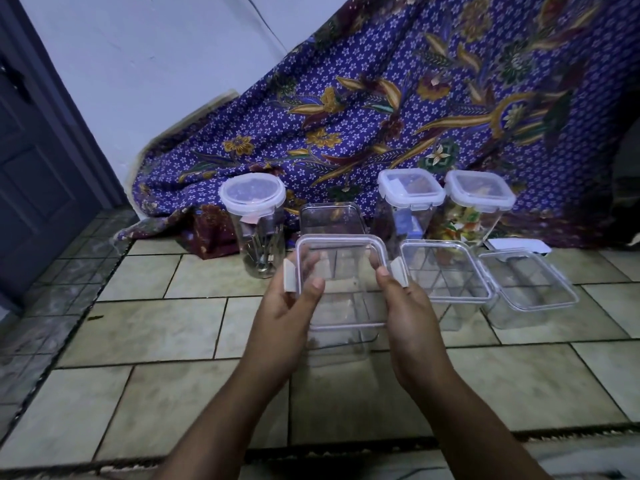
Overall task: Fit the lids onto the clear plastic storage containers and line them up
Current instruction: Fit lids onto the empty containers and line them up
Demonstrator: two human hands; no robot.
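Note:
Both hands hold a clear square lid [341,258] with white side clips above a clear square container [341,336] on the tiled floor. My left hand [287,306] grips the lid's left edge, and my right hand [405,306] grips its right edge. To the right stand two more clear square containers, one [446,271] beside my right hand and one [528,285] farther right, each with a clear lid lying on top. Another clear container [330,216] stands behind the held lid.
At the back stand a round lidded jar [254,216] holding metal items and two tall lidded square jars [408,202] [479,206] with contents. A purple patterned cloth [381,98] drapes behind them. A dark door [34,168] is at the left.

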